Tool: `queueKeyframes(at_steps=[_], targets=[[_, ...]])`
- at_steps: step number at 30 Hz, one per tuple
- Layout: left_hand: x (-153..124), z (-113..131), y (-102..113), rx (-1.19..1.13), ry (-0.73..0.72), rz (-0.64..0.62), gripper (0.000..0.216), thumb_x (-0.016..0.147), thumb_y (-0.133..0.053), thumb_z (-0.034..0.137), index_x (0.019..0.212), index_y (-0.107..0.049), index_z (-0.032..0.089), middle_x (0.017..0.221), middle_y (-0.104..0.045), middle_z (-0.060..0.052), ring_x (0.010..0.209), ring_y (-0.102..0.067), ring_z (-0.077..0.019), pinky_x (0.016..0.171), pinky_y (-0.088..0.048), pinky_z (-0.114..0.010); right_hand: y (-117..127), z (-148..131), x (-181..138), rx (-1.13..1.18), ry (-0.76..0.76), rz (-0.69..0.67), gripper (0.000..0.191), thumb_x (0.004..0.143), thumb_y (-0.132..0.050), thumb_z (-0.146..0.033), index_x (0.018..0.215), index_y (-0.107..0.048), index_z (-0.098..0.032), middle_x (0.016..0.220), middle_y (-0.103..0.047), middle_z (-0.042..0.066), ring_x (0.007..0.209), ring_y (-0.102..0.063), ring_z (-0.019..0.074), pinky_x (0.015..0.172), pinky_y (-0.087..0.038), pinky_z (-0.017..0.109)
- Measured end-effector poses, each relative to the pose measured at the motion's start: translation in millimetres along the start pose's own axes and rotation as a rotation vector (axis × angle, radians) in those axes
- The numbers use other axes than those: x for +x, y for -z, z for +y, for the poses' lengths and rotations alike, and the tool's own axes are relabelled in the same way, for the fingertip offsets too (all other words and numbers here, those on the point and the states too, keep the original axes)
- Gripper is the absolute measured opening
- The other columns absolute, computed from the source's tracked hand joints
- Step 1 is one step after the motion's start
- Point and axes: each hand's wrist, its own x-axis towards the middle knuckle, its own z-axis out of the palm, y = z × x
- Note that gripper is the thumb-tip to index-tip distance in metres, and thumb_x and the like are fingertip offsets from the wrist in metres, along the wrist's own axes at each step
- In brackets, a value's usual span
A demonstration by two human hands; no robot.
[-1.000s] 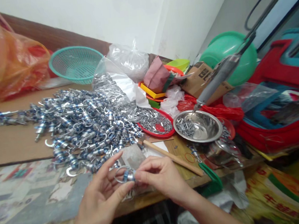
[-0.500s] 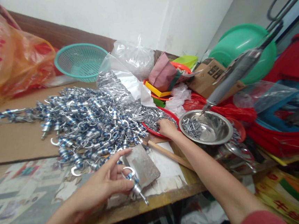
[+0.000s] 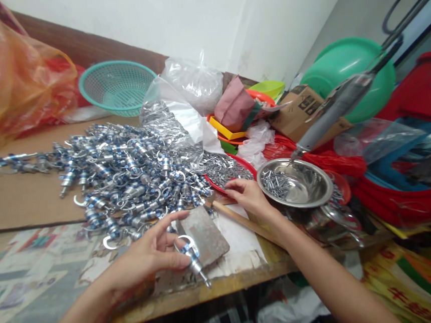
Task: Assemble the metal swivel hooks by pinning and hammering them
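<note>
Wood stick (image 3: 243, 221) btwn slab (image 3: 206, 238) & R hand (image 3: 252, 198).

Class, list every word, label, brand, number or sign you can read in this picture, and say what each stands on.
"牛", in red on the yellow bag; the characters after it and the mark above are too blurred to read surely.
Cardboard box: dark print, too blurred.
Printed sheet at left: too blurred.

Hook pile (image 3: 126, 174) left of tray (image 3: 216, 186), bowl (image 3: 308, 183) right of tray, basket (image 3: 118, 87) behind pile
</note>
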Motion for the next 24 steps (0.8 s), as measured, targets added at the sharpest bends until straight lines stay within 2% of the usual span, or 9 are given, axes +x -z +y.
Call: queueKeyframes(at_steps=[3,5,8,10,12,16,18,24], targets=[[0.1,1.7,-0.9,0.006,0.003,0.012,0.086,0.058,-0.074,0.014,0.132,-0.029,0.023,0.073,-0.060,0.005,0.067,-0.058,-0.0148,0.064,-0.043,-0.028,-0.7,-29.6,-29.3,0.142,0.097,-0.009,0.012,0.081,-0.059,-0.019,0.087,-0.069,-0.018,0.084,-0.071,0.003,0.075,-0.066,0.0136,0.068,-0.051,0.024],[0.2,2.1,-1.6,0.016,0.000,0.021,0.086,0.058,-0.074,0.014,0.132,-0.029,0.022,0.072,-0.060,0.005,0.067,-0.057,-0.0148,0.063,-0.043,-0.028,-1.4,-49.7,-47.4,0.193,0.253,-0.036,0.009,0.080,-0.060,-0.018,0.083,-0.069,-0.017,0.079,-0.070,0.003,0.072,-0.064,0.0139,0.067,-0.050,0.025],[0.5,1.1,-1.7,0.016,-0.008,0.019,0.087,0.058,-0.074,0.013,0.132,-0.029,0.021,0.072,-0.060,0.004,0.065,-0.056,-0.0142,0.061,-0.042,-0.028,-3.1,-71.9,-66.4,0.076,0.499,-0.117,0.015,0.083,-0.053,-0.013,0.082,-0.068,-0.014,0.076,-0.067,0.007,0.073,-0.060,0.0163,0.068,-0.047,0.027],[0.8,0.0,-1.2,0.009,-0.024,0.010,0.087,0.058,-0.074,0.013,0.132,-0.029,0.020,0.072,-0.060,0.004,0.063,-0.054,-0.0130,0.060,-0.041,-0.027,-3.8,-80.9,-70.8,0.012,0.558,-0.176,0.018,0.084,-0.050,-0.010,0.081,-0.067,-0.013,0.078,-0.066,0.008,0.075,-0.058,0.0173,0.068,-0.046,0.028],[0.7,-0.6,-0.8,0.014,-0.036,0.005,0.087,0.058,-0.073,0.013,0.133,-0.029,0.020,0.070,-0.059,0.004,0.063,-0.053,-0.0127,0.059,-0.041,-0.027,-2.7,-87.4,-69.1,0.046,0.519,-0.231,0.016,0.083,-0.052,-0.009,0.079,-0.067,-0.013,0.077,-0.064,0.007,0.075,-0.057,0.0160,0.067,-0.045,0.026],[-0.3,0.0,-1.0,0.029,-0.034,0.011,0.087,0.059,-0.073,0.014,0.133,-0.029,0.021,0.072,-0.060,0.003,0.066,-0.055,-0.0145,0.061,-0.042,-0.028,3.6,-97.8,-60.0,0.126,0.320,-0.345,0.011,0.081,-0.058,-0.010,0.073,-0.064,-0.014,0.071,-0.062,0.001,0.068,-0.055,0.0118,0.063,-0.042,0.021],[-0.8,0.3,-1.3,0.031,-0.037,0.010,0.085,0.060,-0.072,0.014,0.133,-0.030,0.022,0.073,-0.060,0.003,0.066,-0.056,-0.0146,0.061,-0.042,-0.028,3.3,-100.8,-57.8,0.127,0.277,-0.388,0.011,0.079,-0.059,-0.010,0.072,-0.064,-0.015,0.070,-0.061,0.000,0.068,-0.054,0.0115,0.062,-0.040,0.021],[-1.3,-1.1,-1.2,0.073,-0.048,0.013,0.084,0.061,-0.072,0.016,0.134,-0.030,0.021,0.069,-0.061,0.003,0.064,-0.056,-0.0151,0.060,-0.042,-0.028,-18.9,-99.6,-59.6,0.207,0.228,-0.344,0.016,0.077,-0.060,-0.012,0.083,-0.072,-0.022,0.071,-0.062,-0.001,0.067,-0.055,0.0121,0.062,-0.041,0.022]])
